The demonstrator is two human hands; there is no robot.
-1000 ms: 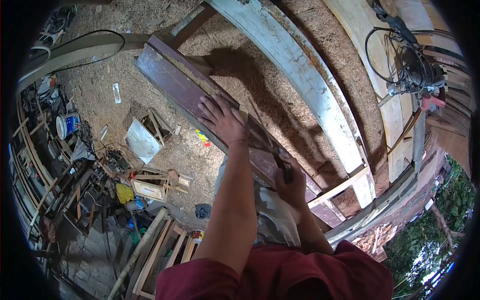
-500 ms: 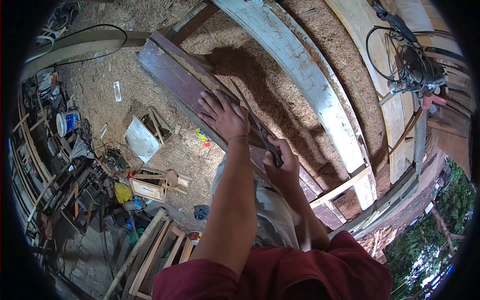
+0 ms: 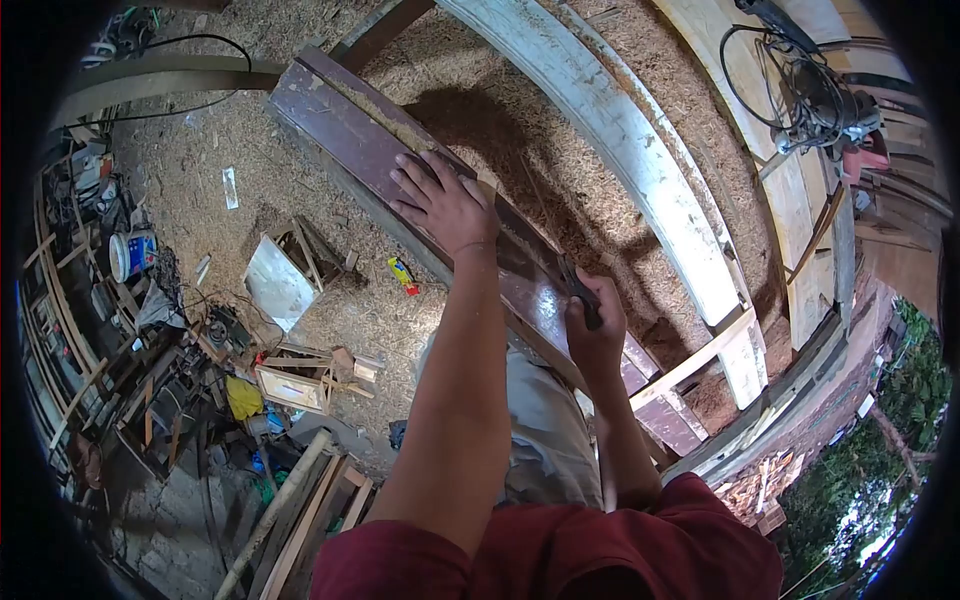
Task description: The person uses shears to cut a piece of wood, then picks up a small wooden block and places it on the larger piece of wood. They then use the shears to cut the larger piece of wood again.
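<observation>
My left hand (image 3: 446, 208) lies palm down with fingers spread on a brown-painted beam (image 3: 350, 140), which runs diagonally across the view. A small pale piece of wood (image 3: 487, 192) shows beside that hand, at the beam's far edge. Farther down the same beam, my right hand (image 3: 600, 325) is wrapped round the dark handle of what looks like a handsaw (image 3: 582, 300). Its thin blade is seen nearly edge-on and is hard to make out against the beam and the shavings.
Beyond the beam is a curved, whitish wooden piece (image 3: 625, 150) above shavings. A corded power tool (image 3: 840, 125) rests on boards at the right. Left, the floor holds a yellow packet (image 3: 403, 272), a small wooden box (image 3: 285, 280), a white bucket (image 3: 130, 255) and scrap wood.
My right hand has drawn the tool back along the beam, toward the lower right. My left hand stays on the beam. The whole view has shifted slightly.
</observation>
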